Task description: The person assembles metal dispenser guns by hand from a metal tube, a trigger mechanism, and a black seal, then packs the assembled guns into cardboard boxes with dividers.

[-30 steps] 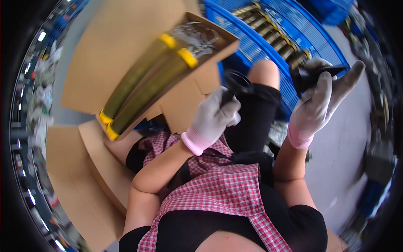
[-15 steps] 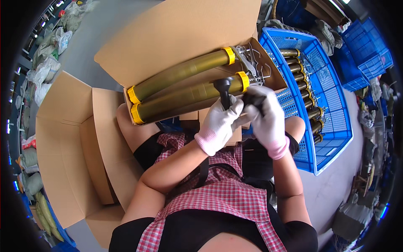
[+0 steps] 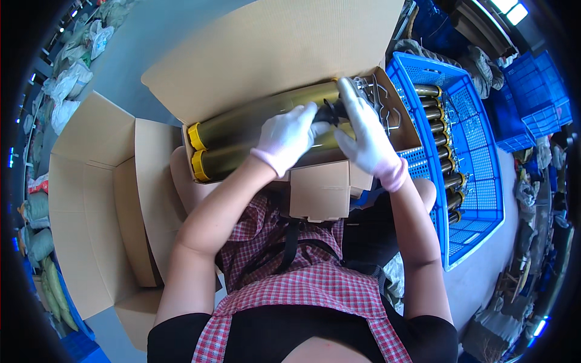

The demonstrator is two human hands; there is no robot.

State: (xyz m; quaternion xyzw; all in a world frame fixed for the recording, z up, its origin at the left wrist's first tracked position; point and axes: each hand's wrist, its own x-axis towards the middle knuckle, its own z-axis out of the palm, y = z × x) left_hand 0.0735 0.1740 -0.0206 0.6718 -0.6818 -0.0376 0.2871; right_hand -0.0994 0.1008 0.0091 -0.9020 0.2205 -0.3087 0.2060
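Both my hands wear white knit gloves with pink cuffs and are held over an open cardboard box (image 3: 339,13). My left hand (image 3: 287,138) is closed on a black part (image 3: 327,113), partly hidden by the fingers. My right hand (image 3: 366,138), fingers long and somewhat blurred, grips the same dark piece from the other side; its exact shape is unclear. Beneath the hands, two olive-green tubes lie side by side in the box: a far tube (image 3: 242,121) and a near tube (image 3: 227,162), with yellow collars. Metal hooks and wire fittings (image 3: 392,118) sit at the box's right end.
A small cardboard carton (image 3: 319,192) is against the box's near side, above my lap. To the right, a blue plastic crate (image 3: 446,242) holds several similar tubes. Another open carton (image 3: 78,212) stands at left. Stacked blue crates (image 3: 535,91) and bags (image 3: 69,85) line the sides.
Both hands have moved up and forward, from over my lap to above the tubes, carrying the black part. The small carton now shows fully.
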